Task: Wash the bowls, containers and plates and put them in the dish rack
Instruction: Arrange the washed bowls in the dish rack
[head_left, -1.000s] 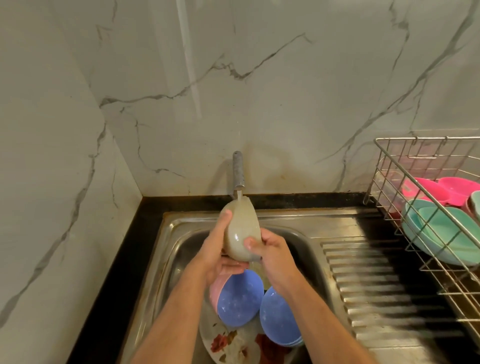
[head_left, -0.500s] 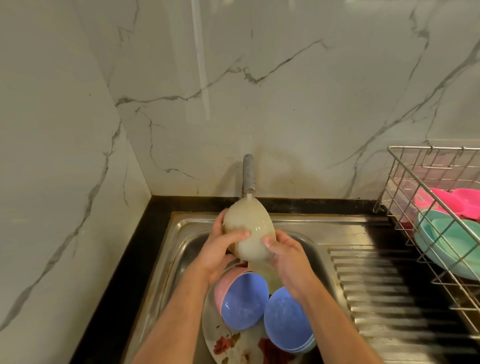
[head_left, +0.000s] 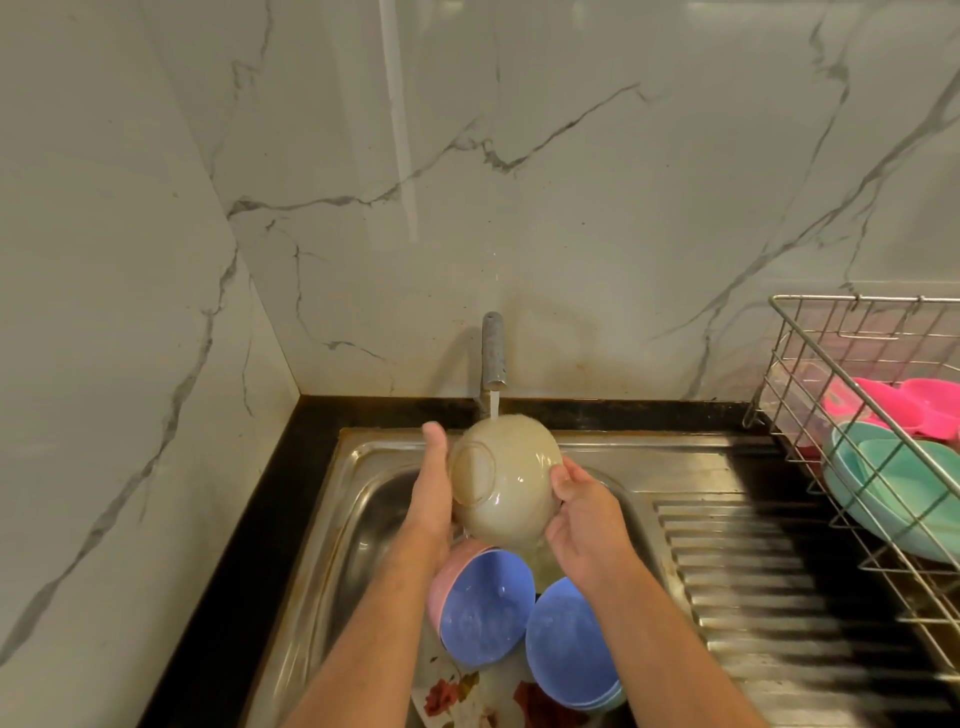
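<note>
A beige bowl (head_left: 506, 480) is held under the running tap (head_left: 492, 358), its base turned toward me and to the left. My left hand (head_left: 434, 483) grips its left side, thumb up along the rim. My right hand (head_left: 584, 512) holds the right side with fingers curled on the edge. Below in the steel sink (head_left: 363, 499) lie a blue bowl nested in a pink one (head_left: 485, 605), a stack of blue bowls (head_left: 569, 642) and a floral plate (head_left: 457, 696). The wire dish rack (head_left: 852, 395) at the right holds teal plates (head_left: 904, 493) and pink dishes (head_left: 893, 410).
A ribbed steel drainboard (head_left: 769, 587) runs between sink and rack. Black counter edging (head_left: 260, 519) borders the sink at the left and back. Marble walls close in at the left and behind.
The bowl has been turned under the water so its base now faces me. My left thumb has shifted from across the bowl to its upper left edge.
</note>
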